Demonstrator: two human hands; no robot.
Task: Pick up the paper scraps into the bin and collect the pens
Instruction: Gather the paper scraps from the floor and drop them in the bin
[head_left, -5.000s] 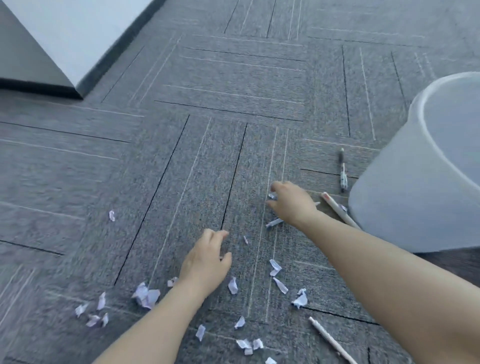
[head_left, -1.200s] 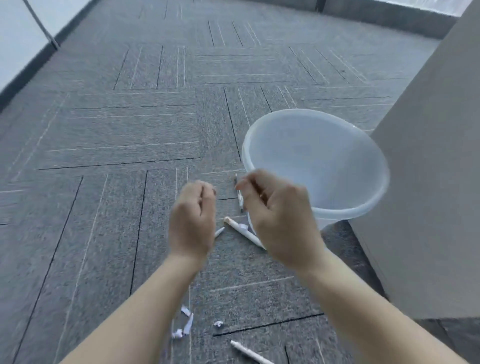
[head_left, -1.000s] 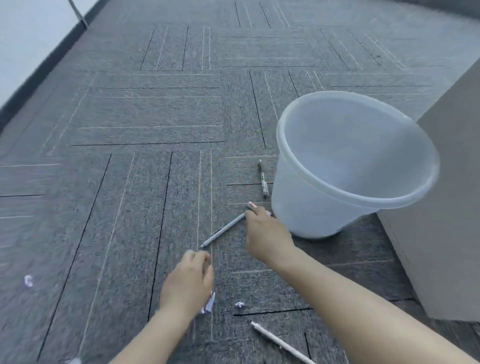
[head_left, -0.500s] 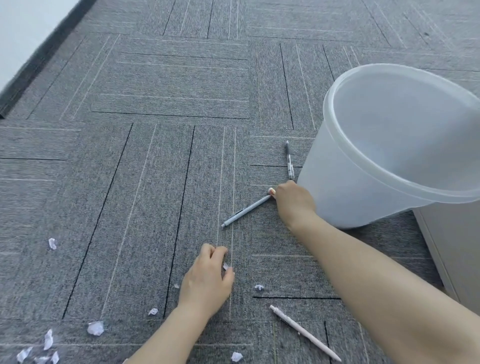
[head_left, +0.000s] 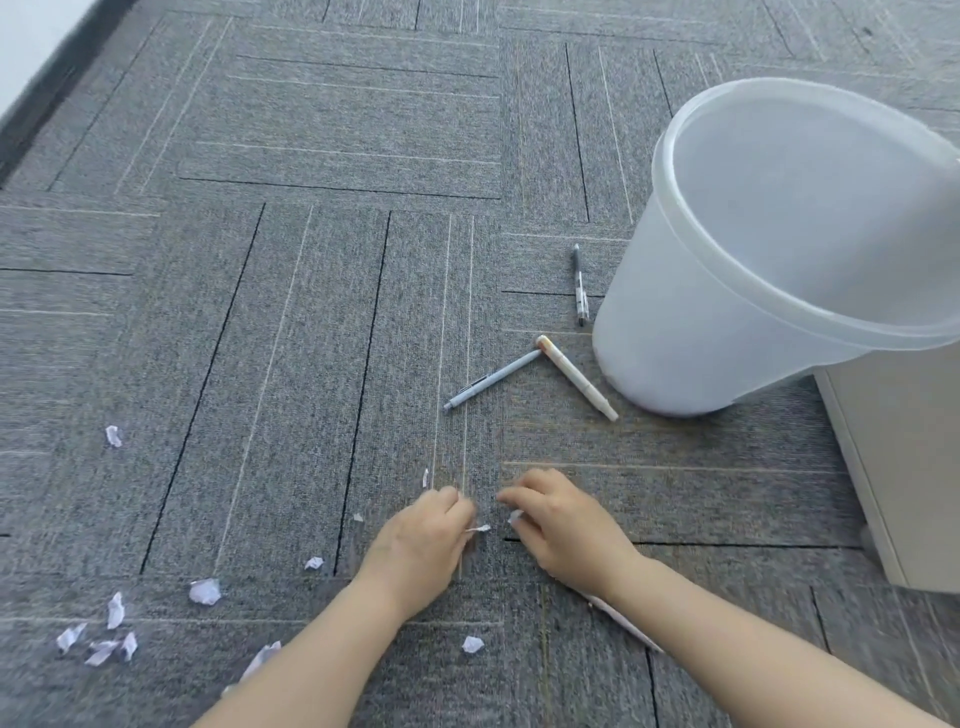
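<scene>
Both hands are down on the grey carpet (head_left: 311, 322), close together, knuckles up. The left hand (head_left: 423, 540) has its fingers curled and pinches a small paper scrap (head_left: 478, 529) that sticks out toward the other hand. The right hand (head_left: 558, 522) is curled too, with a bit of white paper (head_left: 514, 516) showing right at its fingertips; looks like it's pinching it, though most of the piece is hidden.

Lots more paper scraps are lying loose on the carpet to the left: one crumpled piece (head_left: 204, 591), a little cluster (head_left: 101, 644) near the bottom left corner, a lone bit (head_left: 113, 435) further out, and one (head_left: 472, 644) between the forearms.

Pens are all on the floor. A grey pen (head_left: 491, 379) and a white pen (head_left: 576, 376) meet at their top ends in a V shape just beside the bin (head_left: 691, 322). A black and white pen (head_left: 580, 286) lies a bit further up, also near the bin wall. Another white pen (head_left: 623, 623) is partly hidden under the right forearm.

The bin is a translucent white bucket, upright, standing right against a pale cabinet (head_left: 904, 467).
</scene>
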